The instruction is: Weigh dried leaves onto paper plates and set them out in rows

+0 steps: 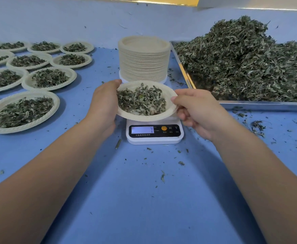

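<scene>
Head view. Both hands hold one paper plate (145, 118) of dried leaves (141, 101) directly over the digital kitchen scale (154, 138).
- My left hand (103, 103) grips the left rim, with the left thumb (117, 82) hooked over the far edge and the palm cupped along the side.
- My right hand (195, 110) pinches the right rim, right thumb (174, 99) on top and fingers curled beneath.
- The plate hides the scale's platform. I cannot tell whether it rests there or is just clear of it.
- The display (141, 129), just below my grip, shows a blurred figure I cannot read with confidence.

Doing this step well, in my judgement:
- Hold the plate level, since the leaves are loose and sit high in the middle.
- Lift straight up, with both sides rising together.
- Carry it left of my grip to the filled plates (55, 101), which lie in rows, and set it in the next open spot.

Around the grip:
- A stack of empty plates (143, 62) sits just beyond it.
- A metal tray (264, 105) with the big leaf heap (246, 62) lies to its right.
- Crumbs are scattered on the blue table (144, 191) beneath my forearms, which reach forward and converge on the plate.
</scene>
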The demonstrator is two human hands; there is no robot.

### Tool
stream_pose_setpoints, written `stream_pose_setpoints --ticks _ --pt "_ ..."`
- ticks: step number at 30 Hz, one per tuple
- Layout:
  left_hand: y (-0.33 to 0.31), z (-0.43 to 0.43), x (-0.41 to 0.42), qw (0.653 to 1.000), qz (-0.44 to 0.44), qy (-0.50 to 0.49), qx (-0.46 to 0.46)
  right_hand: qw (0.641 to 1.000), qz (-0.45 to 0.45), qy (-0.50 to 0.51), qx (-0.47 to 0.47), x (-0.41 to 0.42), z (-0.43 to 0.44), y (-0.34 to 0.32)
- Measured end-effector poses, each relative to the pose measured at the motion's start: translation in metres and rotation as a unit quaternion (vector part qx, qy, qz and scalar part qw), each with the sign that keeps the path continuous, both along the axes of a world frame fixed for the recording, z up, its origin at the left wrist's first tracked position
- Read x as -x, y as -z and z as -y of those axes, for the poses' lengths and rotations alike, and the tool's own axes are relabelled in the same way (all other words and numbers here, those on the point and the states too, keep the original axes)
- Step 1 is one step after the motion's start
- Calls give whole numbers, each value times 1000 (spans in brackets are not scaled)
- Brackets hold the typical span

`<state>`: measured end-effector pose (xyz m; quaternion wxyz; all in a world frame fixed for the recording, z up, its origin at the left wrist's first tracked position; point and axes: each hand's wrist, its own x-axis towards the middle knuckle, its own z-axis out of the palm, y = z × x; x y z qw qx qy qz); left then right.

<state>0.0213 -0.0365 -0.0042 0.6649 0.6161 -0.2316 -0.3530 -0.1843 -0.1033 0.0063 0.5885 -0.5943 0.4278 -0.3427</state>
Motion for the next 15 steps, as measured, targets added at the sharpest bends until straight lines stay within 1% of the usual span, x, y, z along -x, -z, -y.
stream_pose_setpoints --ticks 7,12,15 --pt "-11 -19 -7 998 -24 -50 11 990 60 -91 -84 -14 -16 -13" --pt "-17 -58 -32 995 -14 -102 17 985 50 -145 -85 -46 -35 -22" --pt "-21 -86 -52 988 16 -155 -7 981 38 -173 -83 -75 -53 -24"
